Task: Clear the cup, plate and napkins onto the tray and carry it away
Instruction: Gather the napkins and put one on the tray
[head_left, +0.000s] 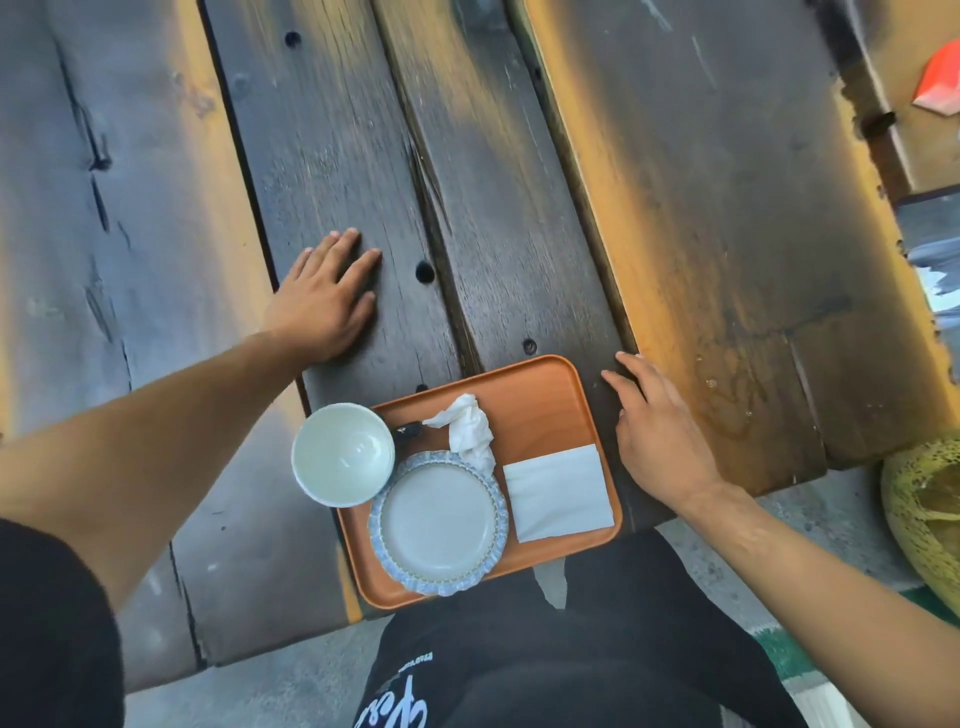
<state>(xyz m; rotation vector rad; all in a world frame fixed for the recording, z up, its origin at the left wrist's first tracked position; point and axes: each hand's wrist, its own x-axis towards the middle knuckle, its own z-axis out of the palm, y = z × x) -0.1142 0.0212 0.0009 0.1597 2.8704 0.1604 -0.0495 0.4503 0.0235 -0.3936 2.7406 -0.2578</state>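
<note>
The orange rectangular tray (540, 400) holds a pale empty cup (343, 454), blue-rimmed round plate (439, 522), crumpled napkin (470, 431) and folded white napkin (558, 491). Both hands grip nothing — left hand (322, 301) flat on the dark wooden table (519, 208), fingers spread; right hand (657, 434) beside the tray, fingers loosely apart.

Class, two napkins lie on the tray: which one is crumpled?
The crumpled napkin beside the cup; the other napkin, near the right hand, lies flat and folded.

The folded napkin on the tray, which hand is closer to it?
The right hand. It rests on the table just past the tray's right edge, beside the folded napkin. The left hand lies flat on the wood, far off to the upper left.
</note>
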